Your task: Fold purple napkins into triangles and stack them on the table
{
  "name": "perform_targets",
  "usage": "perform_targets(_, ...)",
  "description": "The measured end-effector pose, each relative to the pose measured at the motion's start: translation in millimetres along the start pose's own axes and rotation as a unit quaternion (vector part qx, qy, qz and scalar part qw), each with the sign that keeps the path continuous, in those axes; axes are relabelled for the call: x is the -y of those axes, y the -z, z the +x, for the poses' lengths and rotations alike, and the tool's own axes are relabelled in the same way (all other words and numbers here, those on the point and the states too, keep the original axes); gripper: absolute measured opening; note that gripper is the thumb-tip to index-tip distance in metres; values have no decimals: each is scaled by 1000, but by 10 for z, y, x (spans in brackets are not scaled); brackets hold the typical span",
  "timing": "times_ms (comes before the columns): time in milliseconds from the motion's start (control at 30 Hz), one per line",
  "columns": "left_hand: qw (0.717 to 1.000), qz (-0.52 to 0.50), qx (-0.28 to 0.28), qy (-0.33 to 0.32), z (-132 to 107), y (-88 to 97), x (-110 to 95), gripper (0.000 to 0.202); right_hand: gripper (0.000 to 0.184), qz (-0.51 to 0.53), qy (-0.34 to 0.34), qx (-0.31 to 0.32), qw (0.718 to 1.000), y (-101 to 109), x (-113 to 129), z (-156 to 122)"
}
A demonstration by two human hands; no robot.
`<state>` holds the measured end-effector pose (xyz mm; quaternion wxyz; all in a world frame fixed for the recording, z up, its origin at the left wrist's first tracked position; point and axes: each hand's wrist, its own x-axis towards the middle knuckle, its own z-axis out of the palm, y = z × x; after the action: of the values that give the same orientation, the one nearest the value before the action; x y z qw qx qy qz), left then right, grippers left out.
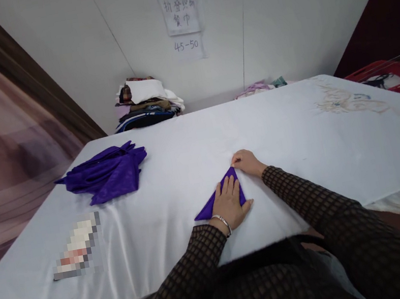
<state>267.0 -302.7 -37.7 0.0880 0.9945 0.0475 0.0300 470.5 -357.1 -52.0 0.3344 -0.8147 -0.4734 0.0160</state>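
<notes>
On the white-covered tabletop (296,122), a purple napkin (209,207) folded into a narrow triangle lies near the front edge, just before the person. The left hand (231,206) lies on it with fingers spread flat and gripping nothing, while the right hand (246,162) has its fingers closed in a pinch on the napkin's far tip. A heap of purple cloths (107,173) sits well apart at the left, and stacked fabrics (147,102) rest by the wall.
</notes>
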Motion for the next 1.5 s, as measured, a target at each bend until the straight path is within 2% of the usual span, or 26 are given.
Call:
perform_targets(333, 1000, -11, 7, 4, 9, 23, -1, 74, 10, 31, -40, -27, 998, 5, 7, -4)
perform_targets(400, 1000, -12, 9, 5, 9, 26, 1, 73, 15, 46, -54, -47, 996, 27, 41, -65)
perform_targets(467, 1000, -11, 9, 5, 10, 27, 1, 73, 23, 65, -37, -78, 994, 42, 118, -176)
perform_targets(533, 1000, -8, 5, 4, 10, 27, -2, 73, 28, 82, 23, -82, 993, 42, 232, -317)
perform_targets(567, 1000, -7, 2, 2, 9, 27, -4, 73, 31, 83, 61, -59, 993, 38, 294, -388)
perform_targets(633, 1000, -4, -4, -2, 9, 28, -9, 73, 41, 64, 118, 33, 990, 33, 406, -504)
perform_targets(700, 1000, -2, -7, -3, 8, 28, -12, 73, 52, 26, 126, 127, 984, 41, 479, -563)
perform_targets(767, 1000, 1, -6, -1, 8, 26, -13, 74, 58, -10, 105, 175, 979, 65, 504, -561)
perform_targets(900, 1000, 3, -1, -1, 11, 23, -15, 74, 60, -58, 76, 199, 975, 123, 460, -467)
perform_targets(1167, 1000, 16, 3, 2, 20, 16, -10, 75, 56, -74, 44, 184, 979, 101, 294, -280)
perform_targets(1267, 1000, 17, 3, 4, 20, 1, 0, 75, 55, 7, -26, 94, 995, 118, 257, -253)
perform_targets(1333, 1000, 11, 3, 4, 19, -4, 5, 75, 51, 110, -99, 14, 989, 149, 249, -301)
perform_targets(1400, 1000, 1, 1, 3, 17, -4, 7, 75, 44, 229, -168, -15, 959, 188, 260, -409)
perform_targets(1500, 1000, -13, -7, 3, 17, 0, 7, 74, 31, 364, -242, 28, 899, 244, 314, -628)
